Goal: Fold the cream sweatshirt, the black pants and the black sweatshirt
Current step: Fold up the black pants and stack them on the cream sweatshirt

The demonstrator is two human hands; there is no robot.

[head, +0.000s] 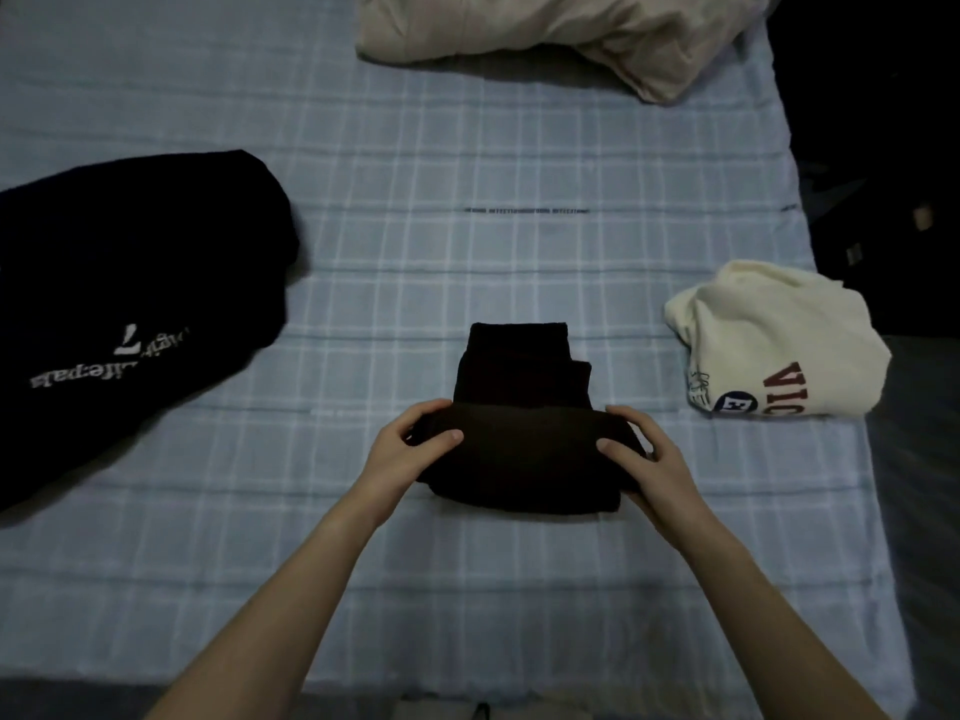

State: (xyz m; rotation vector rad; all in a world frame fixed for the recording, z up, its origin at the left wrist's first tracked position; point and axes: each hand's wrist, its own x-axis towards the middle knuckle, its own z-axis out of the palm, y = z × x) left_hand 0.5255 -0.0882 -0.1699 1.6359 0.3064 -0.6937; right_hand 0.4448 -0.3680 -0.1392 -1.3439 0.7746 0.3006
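The black pants (pixel 522 376) lie in the middle of the bed, folded into a narrow stack with the near part doubled over. My left hand (pixel 415 439) grips the left end of that raised near fold, thumb on top. At the right end my right hand (pixel 641 449) grips the same fold. The black sweatshirt (pixel 135 283) with white lettering lies spread and loose at the left. A cream sweatshirt (pixel 779 335) with red letters sits bunched in a rough fold at the right, near the bed's edge.
The bed (pixel 467 174) is covered with a light blue checked sheet. A beige pillow (pixel 545 33) lies at the far end. Dark floor runs along the right side of the bed, beyond the cream sweatshirt.
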